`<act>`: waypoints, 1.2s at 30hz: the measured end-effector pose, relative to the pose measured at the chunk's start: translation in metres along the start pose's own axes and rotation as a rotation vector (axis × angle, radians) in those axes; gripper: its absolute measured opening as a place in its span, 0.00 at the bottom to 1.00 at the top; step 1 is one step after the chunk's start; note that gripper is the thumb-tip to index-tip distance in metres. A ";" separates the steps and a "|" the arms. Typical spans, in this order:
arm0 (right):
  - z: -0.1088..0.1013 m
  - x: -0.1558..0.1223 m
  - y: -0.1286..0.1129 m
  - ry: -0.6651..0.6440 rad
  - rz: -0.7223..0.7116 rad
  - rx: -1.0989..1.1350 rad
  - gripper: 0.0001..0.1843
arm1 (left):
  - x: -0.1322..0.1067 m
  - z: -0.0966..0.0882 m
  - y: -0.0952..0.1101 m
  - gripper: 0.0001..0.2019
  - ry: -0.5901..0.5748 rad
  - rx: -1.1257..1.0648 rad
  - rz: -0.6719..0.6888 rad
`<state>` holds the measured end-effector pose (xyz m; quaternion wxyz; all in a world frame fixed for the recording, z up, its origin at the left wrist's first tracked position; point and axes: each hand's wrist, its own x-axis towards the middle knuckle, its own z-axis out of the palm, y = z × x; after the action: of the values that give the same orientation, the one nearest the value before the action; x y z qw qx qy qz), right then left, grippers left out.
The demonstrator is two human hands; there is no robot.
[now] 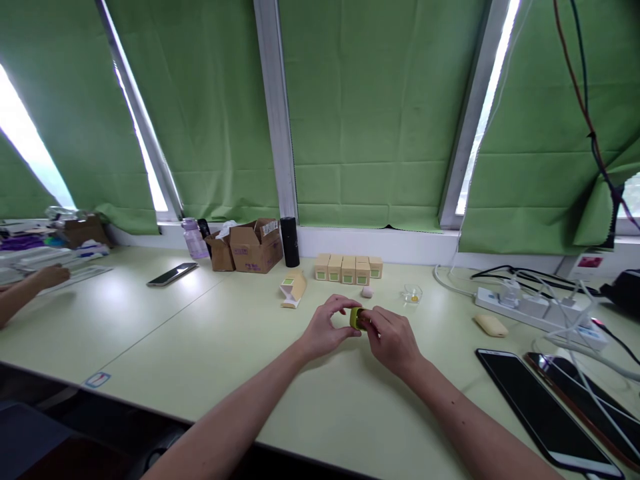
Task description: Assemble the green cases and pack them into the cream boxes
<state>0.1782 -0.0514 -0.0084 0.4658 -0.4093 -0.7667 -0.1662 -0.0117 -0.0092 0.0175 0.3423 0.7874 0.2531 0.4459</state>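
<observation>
My left hand holds a small yellow-green case between thumb and fingers, a little above the table. The fingers of my right hand are bent together at the case's open right side; what they pinch there, if anything, is hidden. Just beyond my hands lies a small pinkish round piece. An opened small carton rests on its side to the left. Behind stand several small tan boxes in a row. To the right sits a small clear dish with something yellow in it.
Cardboard boxes, a black cylinder and a purple bottle stand at the back left. A phone lies left. On the right are a power strip with cables, a beige oval object and a large phone. Another person's hand shows far left.
</observation>
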 end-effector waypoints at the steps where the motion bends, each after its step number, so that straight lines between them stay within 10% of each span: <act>1: 0.000 0.000 0.000 -0.005 0.003 0.009 0.12 | 0.000 0.000 0.000 0.23 -0.002 -0.001 -0.004; 30: -0.005 0.002 0.000 -0.045 0.067 0.196 0.29 | 0.002 -0.007 -0.005 0.26 0.078 0.273 0.183; 36: -0.006 0.007 -0.004 0.071 0.161 0.401 0.27 | 0.001 -0.006 -0.003 0.08 0.078 0.188 0.090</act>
<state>0.1775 -0.0544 0.0008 0.5763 -0.3624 -0.7324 0.0133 -0.0170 -0.0046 0.0185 0.2366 0.8086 0.2712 0.4654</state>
